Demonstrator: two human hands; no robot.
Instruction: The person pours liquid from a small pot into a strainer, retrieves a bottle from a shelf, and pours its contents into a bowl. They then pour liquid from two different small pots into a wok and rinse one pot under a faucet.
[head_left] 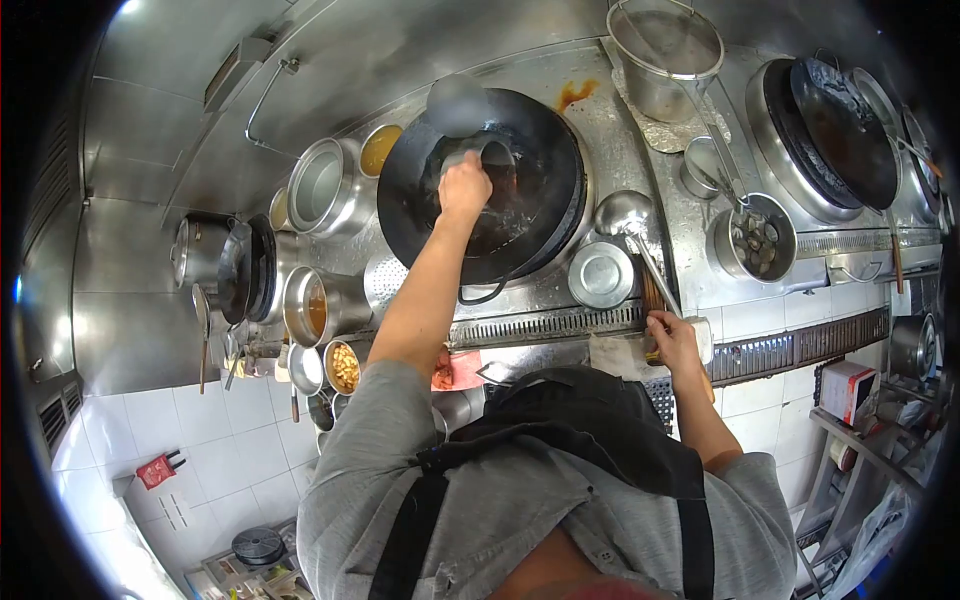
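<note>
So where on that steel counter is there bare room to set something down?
A bare patch of counter lies between the wok and the strainer-topped pot, beyond the ladle. A narrower strip runs between the ladle and the saucepan to its right. Left of the wok, metal pots crowd close.

The wok [545, 185] at twelve o'clock is dark metal, smooth with a dull sheen; the surface [608, 160] beside it is glossy, streaked steel. At two o'clock, the ladle [620, 213] has a polished metal bowl. Crinkled foil [655, 137] lies under a shiny steel pot [655, 97] towards half past one. Wall tiles [235, 440] at eight are smooth and glossy; the shirt [530, 505] at six, matt cloth.
</note>
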